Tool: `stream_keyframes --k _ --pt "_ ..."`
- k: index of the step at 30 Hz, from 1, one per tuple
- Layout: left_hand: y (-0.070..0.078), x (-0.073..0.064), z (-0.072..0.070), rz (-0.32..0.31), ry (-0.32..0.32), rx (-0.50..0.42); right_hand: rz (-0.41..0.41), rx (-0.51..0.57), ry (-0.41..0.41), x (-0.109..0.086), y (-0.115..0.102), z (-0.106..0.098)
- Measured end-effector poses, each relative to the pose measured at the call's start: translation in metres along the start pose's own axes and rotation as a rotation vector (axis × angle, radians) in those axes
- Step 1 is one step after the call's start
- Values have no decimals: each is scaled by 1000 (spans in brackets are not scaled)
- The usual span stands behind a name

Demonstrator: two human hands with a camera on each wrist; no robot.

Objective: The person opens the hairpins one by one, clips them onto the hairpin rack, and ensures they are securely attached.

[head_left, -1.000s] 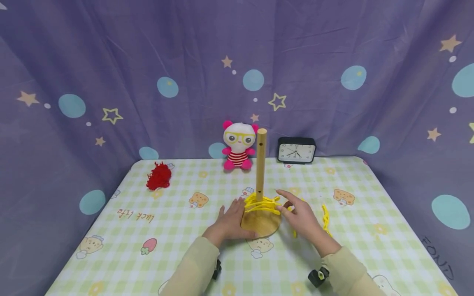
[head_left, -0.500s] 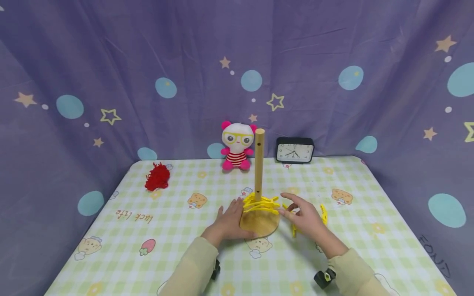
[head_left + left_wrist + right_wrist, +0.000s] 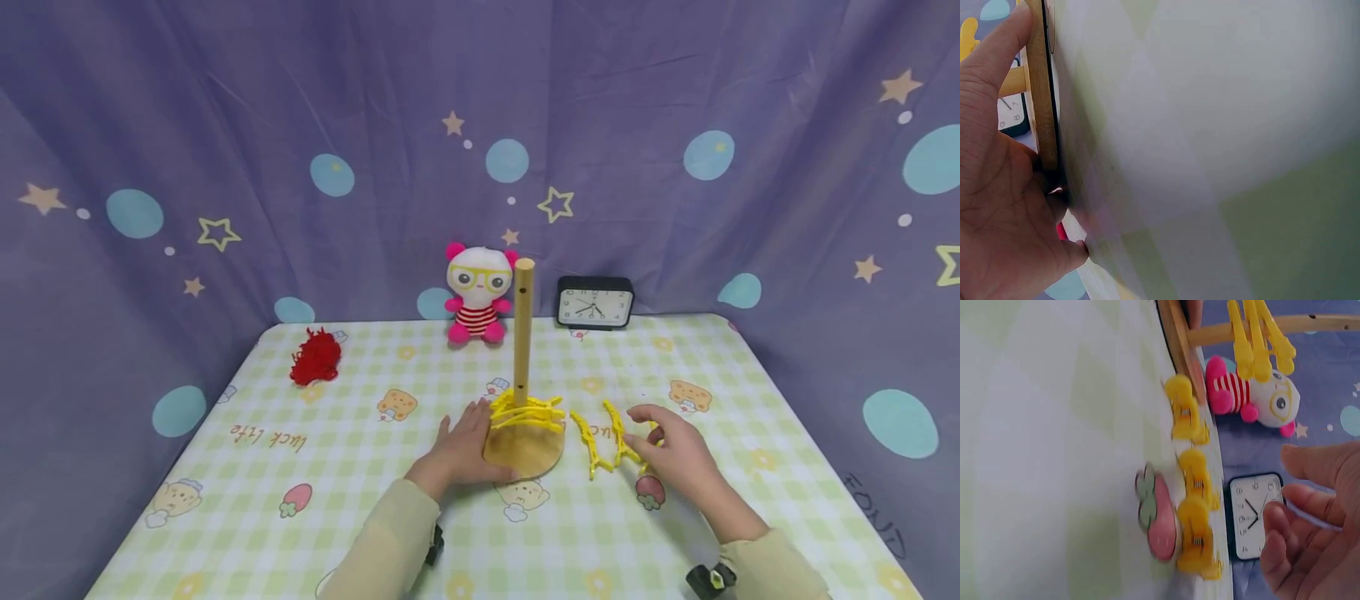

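A round wooden stand [image 3: 522,450] with an upright post [image 3: 522,333] is steadied by my left hand [image 3: 465,450], thumb along its front edge and fingers round its left side. In the left wrist view, the thumb lies at the rim of the base [image 3: 1044,112]. Several yellow clothes pegs [image 3: 528,414] cluster round the foot of the post. To the right of the stand, more yellow pegs [image 3: 590,446] lie on the cloth. Over the rightmost of these hovers my right hand [image 3: 678,450], fingers loosely bent with nothing in them; a peg [image 3: 1196,537] is below it in the right wrist view.
Behind the stand sit a pink and white panda doll [image 3: 478,296] and a black alarm clock [image 3: 595,304]. A tangle of red yarn [image 3: 317,358] lies at the back left of the checked tablecloth [image 3: 360,533]. A purple curtain [image 3: 397,192] hangs behind.
My right hand has drawn away from the pegs at the post and moved right, over the loose pegs, uncovering some of them. The left hand stays at the stand.
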State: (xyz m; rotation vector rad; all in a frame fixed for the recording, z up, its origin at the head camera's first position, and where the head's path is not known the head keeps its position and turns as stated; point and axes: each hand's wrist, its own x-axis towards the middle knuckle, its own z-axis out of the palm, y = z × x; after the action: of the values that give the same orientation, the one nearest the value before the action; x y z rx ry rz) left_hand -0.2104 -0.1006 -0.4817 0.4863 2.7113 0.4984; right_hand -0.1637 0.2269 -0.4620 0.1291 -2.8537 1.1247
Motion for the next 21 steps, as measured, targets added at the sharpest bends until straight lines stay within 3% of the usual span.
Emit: stream_keyframes --k 9,21 --pt "0 0 -1 -3 0 -3 143 -155 -107 -7 19 -6" --pt "-2 2 2 -1 5 13 271 -253 -227 -12 25 -3"
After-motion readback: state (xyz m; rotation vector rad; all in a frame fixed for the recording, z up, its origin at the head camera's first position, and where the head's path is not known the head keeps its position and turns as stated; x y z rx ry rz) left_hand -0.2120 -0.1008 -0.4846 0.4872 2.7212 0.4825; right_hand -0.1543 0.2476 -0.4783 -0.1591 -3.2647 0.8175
